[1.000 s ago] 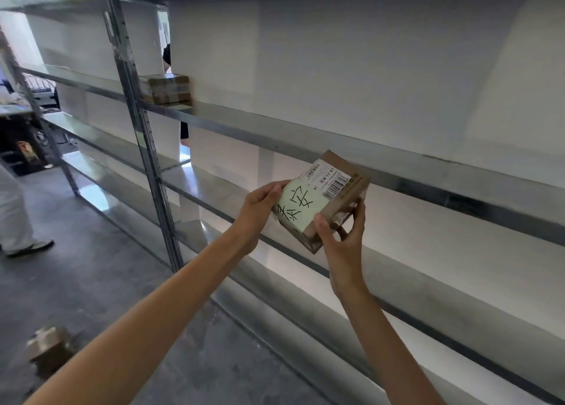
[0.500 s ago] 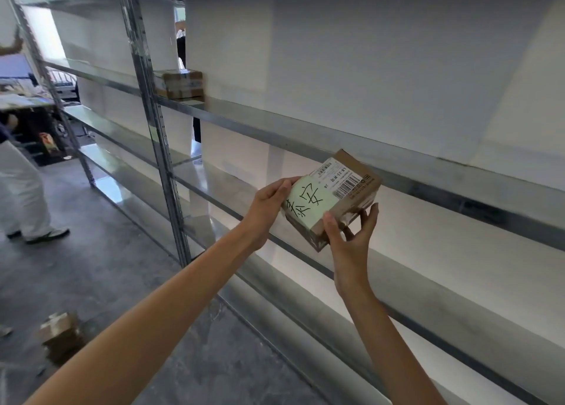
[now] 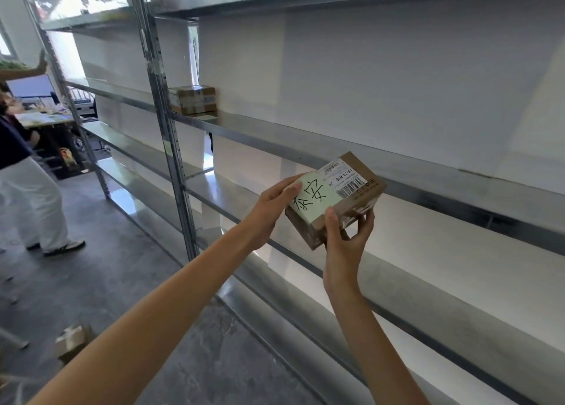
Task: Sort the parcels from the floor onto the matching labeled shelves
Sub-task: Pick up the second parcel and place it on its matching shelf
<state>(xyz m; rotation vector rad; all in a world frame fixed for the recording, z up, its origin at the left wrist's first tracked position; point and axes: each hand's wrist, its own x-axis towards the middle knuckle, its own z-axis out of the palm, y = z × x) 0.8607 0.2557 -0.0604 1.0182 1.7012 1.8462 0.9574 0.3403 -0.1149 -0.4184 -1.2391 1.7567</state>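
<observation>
I hold a small brown cardboard parcel (image 3: 342,190) in both hands in front of the metal shelving. Its top bears a pale green label with black handwritten characters and a white barcode sticker. My left hand (image 3: 275,203) grips its left end, thumb on the label. My right hand (image 3: 345,230) holds the near lower corner from below. The parcel is tilted and hangs in the air just below the edge of a long grey metal shelf (image 3: 428,187). Another taped parcel (image 3: 194,99) sits on that same shelf level, farther left.
A steel upright (image 3: 171,135) divides the shelf bays. Lower shelves (image 3: 397,285) run beneath my hands. A small parcel (image 3: 73,340) lies on the grey floor at lower left. A person in white trousers (image 3: 33,203) stands at the left by a cluttered desk.
My view has swung left and the hands with the parcel have drifted right and slightly up toward the shelf edge. The grip is the same. The person at left has stepped nearer.
</observation>
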